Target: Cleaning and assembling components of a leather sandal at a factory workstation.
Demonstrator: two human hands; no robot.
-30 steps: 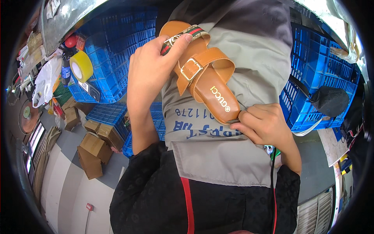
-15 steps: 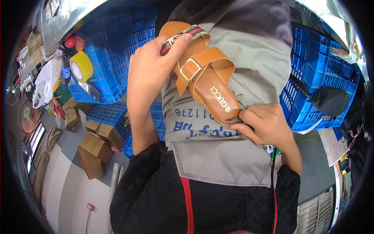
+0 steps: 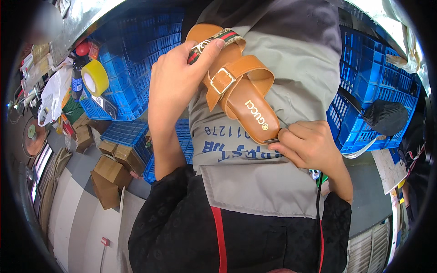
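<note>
1. Tan, leather-like material forms the sandal [image 3: 241, 101], which lies slantwise over the grey apron [image 3: 300, 86] on the person's lap, heel toward the lower right.
2. The left hand [image 3: 181, 73] is closed round the striped strap [image 3: 229, 37] near the toe, thumb on top. Too hard a squeeze could crease that strap or strain the metal ornament [image 3: 204, 44] under the fingers.
3. The right hand [image 3: 306, 143] is closed in a pinch on the heel end. A thin dark strip shows there; I cannot tell whether it belongs to the sole. A sharp pull could scuff or lift the edge.
4. Soft, wrinkled cloth gives poor backing, so uneven force between the hands could twist or slide the sandal.
5. The buckled strap [image 3: 248, 68] stands up unheld and could catch on a sleeve.
6. A black cord [image 3: 318, 195] hangs near the right forearm; a wide swing might snag it.
</note>
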